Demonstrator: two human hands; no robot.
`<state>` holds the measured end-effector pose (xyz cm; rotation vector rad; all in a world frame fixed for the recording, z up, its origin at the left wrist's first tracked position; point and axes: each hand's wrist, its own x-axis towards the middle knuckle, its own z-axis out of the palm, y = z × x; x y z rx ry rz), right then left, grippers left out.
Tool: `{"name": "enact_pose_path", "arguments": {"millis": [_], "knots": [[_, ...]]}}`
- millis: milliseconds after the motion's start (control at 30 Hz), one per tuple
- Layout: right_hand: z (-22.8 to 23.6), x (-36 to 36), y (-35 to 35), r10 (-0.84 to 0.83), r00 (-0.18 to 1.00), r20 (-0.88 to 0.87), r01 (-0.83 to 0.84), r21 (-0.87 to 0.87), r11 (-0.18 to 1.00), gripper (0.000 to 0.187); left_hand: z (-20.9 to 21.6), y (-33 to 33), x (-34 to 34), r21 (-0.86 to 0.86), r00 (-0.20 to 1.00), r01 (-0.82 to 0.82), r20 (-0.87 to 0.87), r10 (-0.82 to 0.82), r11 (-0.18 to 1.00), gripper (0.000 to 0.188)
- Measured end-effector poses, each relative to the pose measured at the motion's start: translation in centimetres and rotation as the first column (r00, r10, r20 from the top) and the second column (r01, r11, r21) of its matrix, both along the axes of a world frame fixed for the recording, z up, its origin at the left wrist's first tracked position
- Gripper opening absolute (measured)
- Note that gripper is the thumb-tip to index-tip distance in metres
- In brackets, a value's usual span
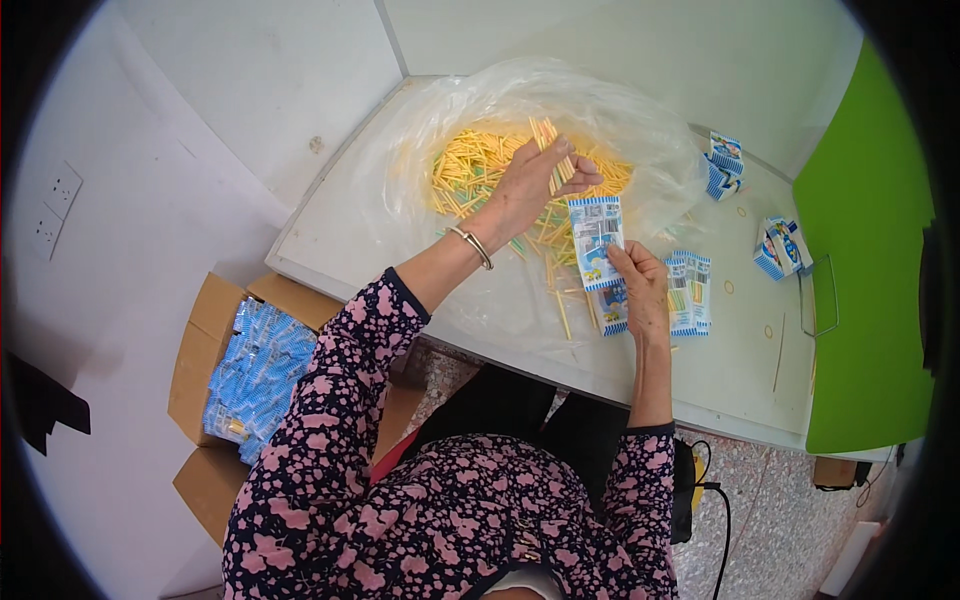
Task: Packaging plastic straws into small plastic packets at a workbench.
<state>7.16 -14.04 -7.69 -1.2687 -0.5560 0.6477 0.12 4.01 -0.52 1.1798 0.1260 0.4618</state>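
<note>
A small bundle of thin yellow and orange sticks [545,134] is gripped in my left hand [528,190], above the heap. Below it, a big clear plastic bag [395,180] lies spread over the table, holding a loose pile of yellow, orange and green sticks [468,160]. My right hand [642,285] pinches a blue and white printed sachet [597,225] by its lower part, just right of my left fingers. Another sachet [611,308] shows under it. Beside my right wrist, sachets with sticks visible inside [689,290] lie on the table.
An open cardboard box [195,380] full of blue and white sachets [262,360] stands at the left below the table [740,370]. Folded blue packets [724,168] and a blue and white carton [778,250] sit at the right. A green panel [865,270] bounds the right side.
</note>
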Motion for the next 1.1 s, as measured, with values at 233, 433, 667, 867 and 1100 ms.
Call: {"name": "enact_pose_path", "arguments": {"millis": [233,433,667,867,1100], "knots": [[0.3,-0.4,-0.9,0.127,0.986,0.104,-0.121,-0.065,0.991,0.017,0.6,-1.7,-0.3,0.037,0.999,0.042,0.016,-0.042,0.998,0.029],[-0.2,-0.5,-1.7,0.108,0.973,0.202,-0.102,-0.037,0.994,0.016,0.3,-3.4,-0.6,0.143,0.999,0.048,0.017,-0.051,0.988,0.031],[0.6,-1.3,-2.5,0.094,0.943,0.319,-0.065,-0.099,0.993,0.019,-0.3,-4.1,-1.1,0.224,0.998,0.001,0.059,-0.015,0.975,0.036],[0.8,-1.5,-3.0,0.088,0.946,0.313,-0.053,-0.118,0.992,0.024,0.4,-5.2,-1.4,0.325,0.996,-0.006,0.084,-0.023,0.946,0.042],[-0.2,-1.0,-3.5,0.106,0.959,0.262,-0.075,-0.126,0.989,0.020,0.4,-5.7,-2.1,0.396,0.992,0.031,0.097,-0.075,0.918,0.031]]}}
